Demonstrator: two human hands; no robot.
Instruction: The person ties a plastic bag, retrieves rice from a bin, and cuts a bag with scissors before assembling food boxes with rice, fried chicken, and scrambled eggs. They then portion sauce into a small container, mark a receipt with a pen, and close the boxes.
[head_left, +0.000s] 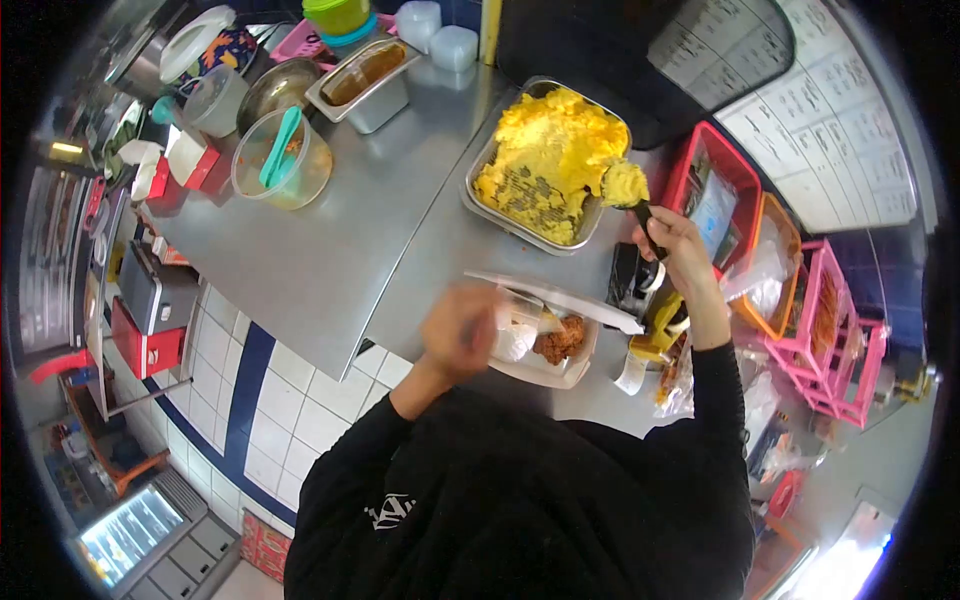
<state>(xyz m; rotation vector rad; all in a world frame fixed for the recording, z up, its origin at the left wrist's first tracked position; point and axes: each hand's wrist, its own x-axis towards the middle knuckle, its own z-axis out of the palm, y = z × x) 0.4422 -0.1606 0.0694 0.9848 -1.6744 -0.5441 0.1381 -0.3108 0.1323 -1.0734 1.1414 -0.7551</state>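
Note:
My right hand [675, 245] is closed round the black handle of a scoop [640, 210], heaped with a yellow mash [627, 184]. The scoop is at the right edge of a metal tray [478, 203] holding more of the same mash. My left hand [465, 325] is smeared by motion over the left end of an open takeaway box [555, 380]. It seems to grip a clear plastic cup [522, 306], whose outline is blurred. Inside the box lie a brown fried piece [560, 341] and something white [514, 342]. The box's raised lid [590, 308] stands along its far side.
A round plastic tub [310, 180] with a turquoise utensil [281, 145] and a metal pan of brown sauce [378, 108] stand at the back left. Red [742, 180], orange [765, 205] and pink [815, 350] baskets line the right. A yellow tape dispenser [655, 345] sits beside the box.

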